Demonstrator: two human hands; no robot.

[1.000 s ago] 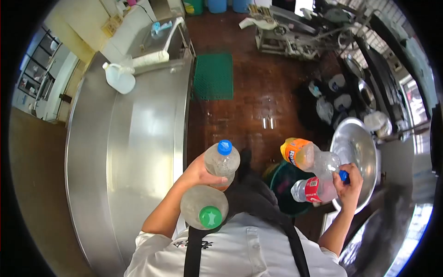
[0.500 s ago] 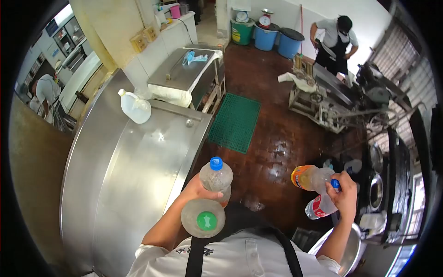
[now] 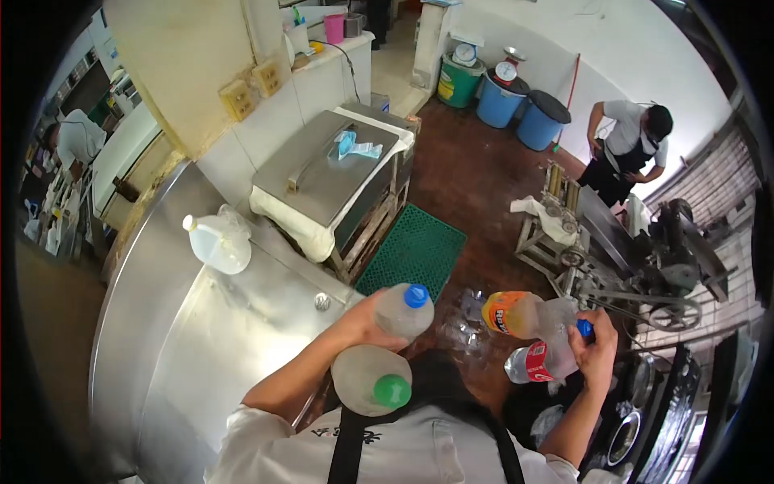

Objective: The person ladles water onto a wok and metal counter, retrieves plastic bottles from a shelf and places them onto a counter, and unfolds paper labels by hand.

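Note:
My left hand [image 3: 369,324] is closed around a cloudy plastic bottle with a blue cap [image 3: 403,313]. Just below it, against my forearm and apron, is a second bottle with a green cap [image 3: 367,377]; how it is held is hidden. Out to the right, my right hand [image 3: 594,348] grips two plastic bottles by their necks, one with a blue cap showing. One bottle has an orange label [image 3: 509,315], and the other bottle has a red label [image 3: 535,363]. Both point leftward, tilted away from that hand.
On my left runs a steel counter [image 3: 234,363] bearing a white jug [image 3: 219,240]. Beyond it stands a steel-topped chest [image 3: 314,173] with a blue mask [image 3: 355,147]. A green mat [image 3: 415,254] lies on the floor. Machinery [image 3: 645,258] and a co-worker [image 3: 629,145] are at the right; lidded bins [image 3: 501,101] stand behind.
My view has shifted, so the surroundings sit differently in the frame. The metal basin at lower right has left view. Both hands keep their bottles, and the right-hand bottles have swung slightly left.

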